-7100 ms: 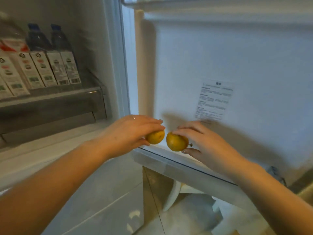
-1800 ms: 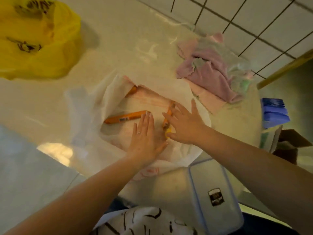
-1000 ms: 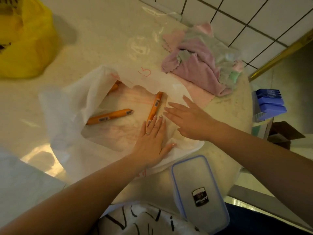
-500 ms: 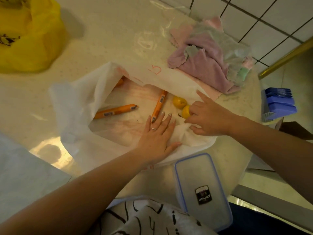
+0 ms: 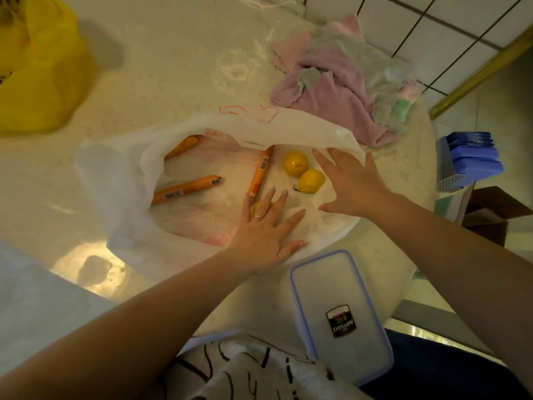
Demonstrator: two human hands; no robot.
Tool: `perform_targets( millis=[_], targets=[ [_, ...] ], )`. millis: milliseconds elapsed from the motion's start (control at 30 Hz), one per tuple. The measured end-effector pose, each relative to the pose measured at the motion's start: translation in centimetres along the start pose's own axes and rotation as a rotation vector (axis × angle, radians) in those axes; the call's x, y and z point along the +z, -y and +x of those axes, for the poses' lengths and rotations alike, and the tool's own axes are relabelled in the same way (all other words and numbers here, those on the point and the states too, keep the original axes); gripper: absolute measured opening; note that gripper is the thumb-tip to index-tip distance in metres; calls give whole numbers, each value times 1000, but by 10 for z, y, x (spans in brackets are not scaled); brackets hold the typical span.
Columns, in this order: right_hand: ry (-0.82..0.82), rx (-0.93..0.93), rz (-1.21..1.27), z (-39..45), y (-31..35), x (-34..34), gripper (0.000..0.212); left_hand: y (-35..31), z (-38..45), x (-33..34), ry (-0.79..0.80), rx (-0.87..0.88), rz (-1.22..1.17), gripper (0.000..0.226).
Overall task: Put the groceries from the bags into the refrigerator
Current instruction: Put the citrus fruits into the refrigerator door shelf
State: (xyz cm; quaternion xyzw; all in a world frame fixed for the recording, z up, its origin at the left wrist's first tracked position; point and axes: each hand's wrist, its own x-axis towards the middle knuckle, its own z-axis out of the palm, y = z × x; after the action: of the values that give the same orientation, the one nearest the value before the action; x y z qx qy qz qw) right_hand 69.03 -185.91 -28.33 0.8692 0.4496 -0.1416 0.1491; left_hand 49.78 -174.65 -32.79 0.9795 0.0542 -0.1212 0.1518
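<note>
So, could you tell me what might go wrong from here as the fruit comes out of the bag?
1. The two yellow fruits lie loose in the white bag; a nudge from the right hand could roll them away.
2. A third fruit sits half hidden under the left hand and might get pressed or overlooked.
3. The airtight container appears to overhang the counter edge, so an arm could knock it off.

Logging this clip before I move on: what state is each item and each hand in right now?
White plastic grocery bag: mouth spread open, lying flat on the counter.
Three orange wrapped sausage sticks: loose inside the bag.
Two yellow round fruits: inside the bag, untouched.
Third yellow fruit: partly hidden under the left hand.
Left hand: open, flat on the bag.
Right hand: open, beside the fruits.
Clear blue-rimmed airtight container: lid on.
Yellow plastic bag: bunched on the counter.
</note>
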Motion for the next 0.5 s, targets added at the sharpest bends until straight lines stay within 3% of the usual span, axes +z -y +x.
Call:
perform_targets(
  millis=[300, 500],
  targets=[
    [202, -20, 205, 15, -4, 10, 110, 7, -6, 4, -38, 27, -18, 79],
    [-184, -101, 132, 13, 2, -9, 47, 36, 1, -4, -220, -104, -92, 61]
  ],
)
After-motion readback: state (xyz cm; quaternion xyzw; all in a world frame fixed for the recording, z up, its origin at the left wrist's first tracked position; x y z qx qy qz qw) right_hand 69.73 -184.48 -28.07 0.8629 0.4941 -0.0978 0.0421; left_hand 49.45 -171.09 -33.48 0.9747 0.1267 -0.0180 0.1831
